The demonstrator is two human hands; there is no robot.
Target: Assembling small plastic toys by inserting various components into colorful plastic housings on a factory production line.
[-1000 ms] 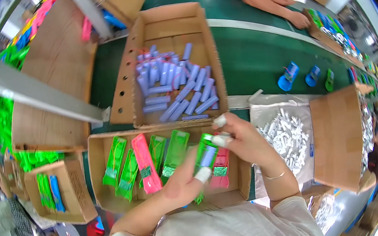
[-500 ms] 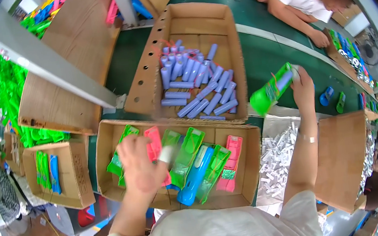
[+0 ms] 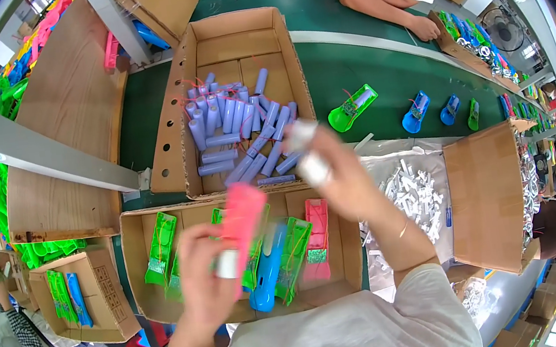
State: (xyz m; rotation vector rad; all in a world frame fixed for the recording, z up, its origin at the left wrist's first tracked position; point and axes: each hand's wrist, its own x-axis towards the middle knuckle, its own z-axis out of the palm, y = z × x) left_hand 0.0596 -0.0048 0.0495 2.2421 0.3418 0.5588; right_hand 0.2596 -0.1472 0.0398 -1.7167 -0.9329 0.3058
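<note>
While the left hand (image 3: 203, 274) clamps a pink casing (image 3: 244, 209) over the long carton (image 3: 345, 256), holding it by its sides would probably steady it best. One blue casing (image 3: 266, 273) and one other pink casing (image 3: 316, 235) show inside. Whether the blurred right hand (image 3: 342, 178) grips anything, I cannot tell. Rightward, the belt (image 3: 383, 65) bears four casings (image 3: 350, 112): two green, two blue.

Looks like plastic on pink casing (image 3: 243, 210), glossy on blue casing (image 3: 265, 280); like matt cardboard on box (image 3: 233, 48), grained wood on board (image 3: 65, 106).
</note>
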